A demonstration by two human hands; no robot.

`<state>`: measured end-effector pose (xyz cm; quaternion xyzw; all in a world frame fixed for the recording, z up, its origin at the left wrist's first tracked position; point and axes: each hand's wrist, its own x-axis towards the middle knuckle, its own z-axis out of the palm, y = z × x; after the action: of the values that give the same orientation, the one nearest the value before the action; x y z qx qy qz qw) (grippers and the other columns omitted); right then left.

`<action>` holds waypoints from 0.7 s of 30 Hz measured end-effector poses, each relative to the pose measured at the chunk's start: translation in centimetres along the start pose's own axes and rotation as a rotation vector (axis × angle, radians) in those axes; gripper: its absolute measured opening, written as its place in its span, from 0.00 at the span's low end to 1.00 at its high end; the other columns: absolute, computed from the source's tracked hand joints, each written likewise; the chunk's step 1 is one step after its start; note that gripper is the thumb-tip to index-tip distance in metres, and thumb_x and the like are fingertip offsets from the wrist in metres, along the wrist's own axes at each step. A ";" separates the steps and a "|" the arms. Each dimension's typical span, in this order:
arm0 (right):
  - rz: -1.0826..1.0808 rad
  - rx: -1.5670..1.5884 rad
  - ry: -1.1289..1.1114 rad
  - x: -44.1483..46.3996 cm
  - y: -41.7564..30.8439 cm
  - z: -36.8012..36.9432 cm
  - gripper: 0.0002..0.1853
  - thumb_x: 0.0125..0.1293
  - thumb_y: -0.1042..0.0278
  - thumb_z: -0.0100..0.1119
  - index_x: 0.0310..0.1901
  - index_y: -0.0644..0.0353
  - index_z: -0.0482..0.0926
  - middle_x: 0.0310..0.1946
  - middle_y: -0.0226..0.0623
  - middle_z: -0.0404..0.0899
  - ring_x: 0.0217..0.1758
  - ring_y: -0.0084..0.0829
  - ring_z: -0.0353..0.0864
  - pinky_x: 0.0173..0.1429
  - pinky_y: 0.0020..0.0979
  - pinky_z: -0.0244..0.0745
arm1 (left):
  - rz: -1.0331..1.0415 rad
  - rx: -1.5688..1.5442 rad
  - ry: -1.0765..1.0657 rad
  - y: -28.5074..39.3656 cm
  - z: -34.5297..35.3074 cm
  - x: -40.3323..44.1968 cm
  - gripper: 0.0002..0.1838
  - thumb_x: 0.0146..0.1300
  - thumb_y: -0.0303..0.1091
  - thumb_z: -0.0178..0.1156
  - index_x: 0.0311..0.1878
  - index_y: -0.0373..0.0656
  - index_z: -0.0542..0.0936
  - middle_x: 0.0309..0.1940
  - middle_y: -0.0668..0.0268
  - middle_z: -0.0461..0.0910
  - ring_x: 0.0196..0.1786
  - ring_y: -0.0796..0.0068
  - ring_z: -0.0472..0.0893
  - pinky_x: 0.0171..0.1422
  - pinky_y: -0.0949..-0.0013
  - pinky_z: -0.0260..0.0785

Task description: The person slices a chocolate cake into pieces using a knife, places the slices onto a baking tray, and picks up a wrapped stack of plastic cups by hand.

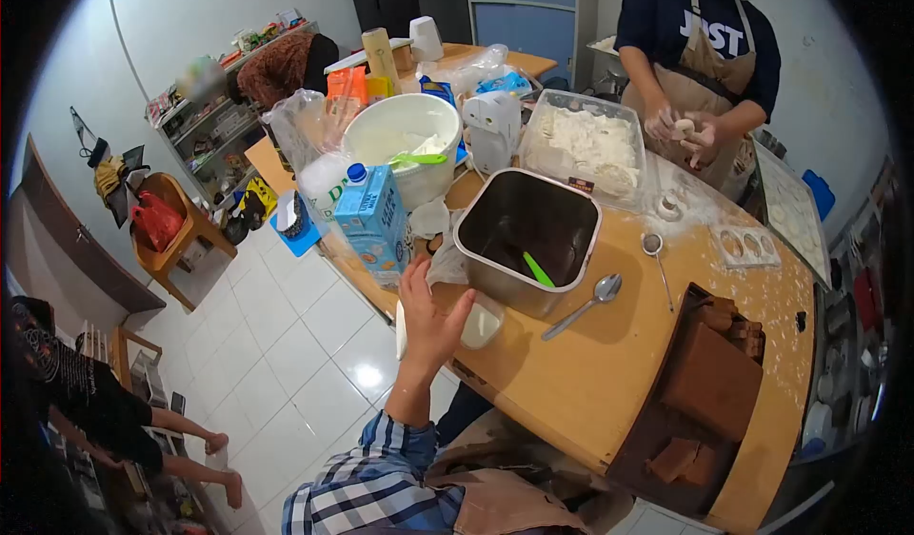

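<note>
My left hand (433, 316), in a blue plaid sleeve, reaches over the table's near left edge with fingers stretched and thumb apart. It seems to hold nothing. Just beside and partly behind it is a clear plastic container (484, 324) with something whitish inside; whether they touch is hidden. A blue milk carton (371, 216) with a dark blue cap stands beyond my fingers. To the right sits a deep metal pan (528, 287) with dark residue and a green spatula (538, 269) in it. A metal spoon (586, 307) lies next to the pan. My right hand is out of view.
A white bowl (367, 135) holds cream and a green-handled spatula. Behind the pan are a white hand mixer (492, 126) and a flour tub (633, 178). Brown cake (714, 378) lies on a tray at right. Across the table, a person (700, 69) handles dough.
</note>
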<state>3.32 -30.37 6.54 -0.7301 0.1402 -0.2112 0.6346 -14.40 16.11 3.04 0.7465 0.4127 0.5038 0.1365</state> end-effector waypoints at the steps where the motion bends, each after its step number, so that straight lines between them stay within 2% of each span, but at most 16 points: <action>1: 0.012 -0.038 0.042 -0.1 -0.2 0.4 0.14 0.69 0.60 0.48 0.44 0.63 0.75 0.32 0.37 0.75 0.27 0.28 0.70 0.30 0.29 0.66 | -0.004 0.017 -0.004 -0.1 0.0 -0.1 0.35 0.51 0.33 0.69 0.59 0.33 0.64 0.61 0.48 0.61 0.65 0.52 0.62 0.68 0.57 0.56; 4: 0.034 -0.078 0.081 0.6 0.9 1.1 0.15 0.69 0.60 0.48 0.46 0.63 0.74 0.32 0.38 0.75 0.25 0.26 0.69 0.26 0.27 0.63 | 0.010 -0.020 -0.002 -0.2 -0.1 -0.1 0.36 0.49 0.34 0.71 0.59 0.34 0.65 0.60 0.49 0.62 0.65 0.52 0.62 0.68 0.57 0.56; 6: 0.032 -0.172 0.053 1.1 1.3 1.1 0.16 0.69 0.59 0.48 0.50 0.62 0.73 0.32 0.40 0.75 0.22 0.23 0.67 0.22 0.25 0.60 | 0.045 0.038 -0.128 -0.3 -1.1 0.1 0.37 0.47 0.35 0.72 0.60 0.35 0.65 0.61 0.49 0.61 0.65 0.52 0.62 0.68 0.57 0.56; 7: 0.116 -0.260 0.005 2.8 2.5 0.6 0.18 0.70 0.57 0.48 0.52 0.61 0.73 0.34 0.42 0.77 0.25 0.30 0.70 0.27 0.29 0.65 | 0.068 0.058 -0.184 -0.4 -1.6 0.4 0.38 0.47 0.35 0.72 0.60 0.35 0.65 0.62 0.49 0.61 0.65 0.52 0.62 0.68 0.57 0.56; 8: 0.052 -0.242 -0.028 2.3 1.5 1.0 0.18 0.69 0.57 0.49 0.51 0.62 0.73 0.34 0.43 0.77 0.27 0.33 0.71 0.30 0.31 0.67 | 0.079 0.105 -0.270 -0.5 -2.3 0.5 0.41 0.44 0.38 0.73 0.60 0.33 0.65 0.62 0.46 0.61 0.64 0.46 0.60 0.67 0.54 0.56; 9: -0.014 -0.215 -0.062 2.0 0.5 1.9 0.18 0.69 0.56 0.50 0.50 0.63 0.74 0.34 0.43 0.78 0.29 0.37 0.72 0.33 0.33 0.70 | 0.046 0.143 -0.339 -0.7 -2.9 0.5 0.42 0.42 0.39 0.74 0.60 0.33 0.65 0.62 0.46 0.61 0.64 0.46 0.60 0.68 0.54 0.56; 12: -0.893 -0.581 -0.193 5.0 2.2 1.3 0.17 0.67 0.58 0.53 0.48 0.66 0.75 0.37 0.45 0.79 0.37 0.43 0.74 0.44 0.36 0.71 | -0.029 0.228 -0.480 -1.1 -4.4 0.8 0.45 0.39 0.39 0.75 0.61 0.33 0.65 0.62 0.46 0.62 0.65 0.47 0.60 0.68 0.55 0.56; 15: -0.419 -1.048 -0.086 14.9 11.5 -2.9 0.18 0.70 0.62 0.49 0.54 0.66 0.73 0.42 0.44 0.78 0.43 0.35 0.79 0.44 0.30 0.74 | -0.049 0.227 -0.549 -0.9 -4.6 0.7 0.48 0.34 0.39 0.77 0.61 0.32 0.66 0.61 0.46 0.63 0.64 0.48 0.62 0.68 0.56 0.57; 18: -0.442 -0.920 -0.357 19.1 14.0 -3.9 0.18 0.70 0.64 0.49 0.55 0.67 0.72 0.51 0.50 0.76 0.55 0.42 0.77 0.55 0.35 0.71 | -0.027 0.188 -0.597 -0.2 -4.0 0.4 0.49 0.32 0.39 0.77 0.60 0.31 0.66 0.60 0.47 0.65 0.62 0.48 0.63 0.67 0.56 0.58; 21: -0.413 -0.887 -0.358 19.2 14.5 -2.3 0.17 0.69 0.67 0.49 0.55 0.67 0.72 0.49 0.49 0.77 0.52 0.43 0.78 0.55 0.37 0.71 | 0.011 0.160 -0.579 0.3 -3.7 0.1 0.48 0.32 0.38 0.77 0.60 0.31 0.66 0.59 0.48 0.66 0.61 0.48 0.64 0.66 0.56 0.58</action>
<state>19.86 -43.68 -5.06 -0.9658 -0.0416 -0.1244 0.2236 -17.39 15.19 4.94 0.8696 0.3911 0.2367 0.1866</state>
